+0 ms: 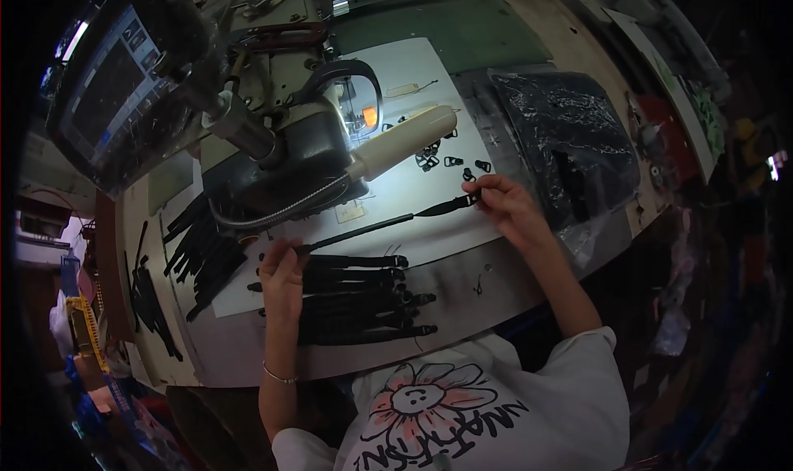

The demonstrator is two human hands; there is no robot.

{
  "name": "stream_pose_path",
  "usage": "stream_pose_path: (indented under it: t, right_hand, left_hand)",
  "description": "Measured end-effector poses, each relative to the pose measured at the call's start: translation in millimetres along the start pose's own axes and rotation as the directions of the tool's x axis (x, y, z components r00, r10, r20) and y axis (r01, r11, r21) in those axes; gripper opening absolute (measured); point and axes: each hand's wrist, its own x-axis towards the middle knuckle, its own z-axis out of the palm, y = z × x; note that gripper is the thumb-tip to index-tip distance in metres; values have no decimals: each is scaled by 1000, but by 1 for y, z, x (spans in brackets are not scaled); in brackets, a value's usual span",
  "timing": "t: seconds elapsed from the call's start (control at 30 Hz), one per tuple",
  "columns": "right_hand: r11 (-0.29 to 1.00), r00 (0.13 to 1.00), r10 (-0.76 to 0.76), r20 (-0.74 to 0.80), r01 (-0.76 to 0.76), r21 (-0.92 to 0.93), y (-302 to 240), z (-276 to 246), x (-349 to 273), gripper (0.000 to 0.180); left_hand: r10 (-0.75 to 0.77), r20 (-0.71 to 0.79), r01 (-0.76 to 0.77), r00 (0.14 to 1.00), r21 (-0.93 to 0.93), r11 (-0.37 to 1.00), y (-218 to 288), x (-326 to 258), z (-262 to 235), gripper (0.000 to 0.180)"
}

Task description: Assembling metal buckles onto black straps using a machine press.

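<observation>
A long black strap [363,232] is stretched between my two hands, over the white work surface. My left hand [282,273] has its fingers closed round the strap's left end. At the other end, my right hand [505,205] pinches the strap where a small black clip seems to sit, partly covered by the fingers. Several loose small black clips [453,162] lie just beyond my right hand. Below the stretched strap, a bundle of black straps [363,314] lies side by side on the near edge of the table, next to my left hand.
A dark sewing-type machine [306,145] with a cream-coloured arm [413,140] stands ahead, its lamp lit. A screen [111,78] hangs at upper left. More black straps [206,260] lie at left. A clear plastic bag [570,132] with dark contents sits at right.
</observation>
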Motion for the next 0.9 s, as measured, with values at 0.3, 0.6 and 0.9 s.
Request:
stream_pose_path:
  t: [0.3,0.6,0.9]
  right_hand:
    - [999,998,33,-59,-34,-22,4,-2,4,16]
    - [992,993,-34,-110,21,-121,9,-11,4,16]
    - [999,995,2,-104,-7,-48,15,-26,8,16]
  left_hand:
    - [69,111,-89,991,183,979,-2,4,-19,34]
    - [-28,35,33,999,-168,985,-6,3,1,45]
    - [-97,-38,85,995,-248,965,-3,0,19,41]
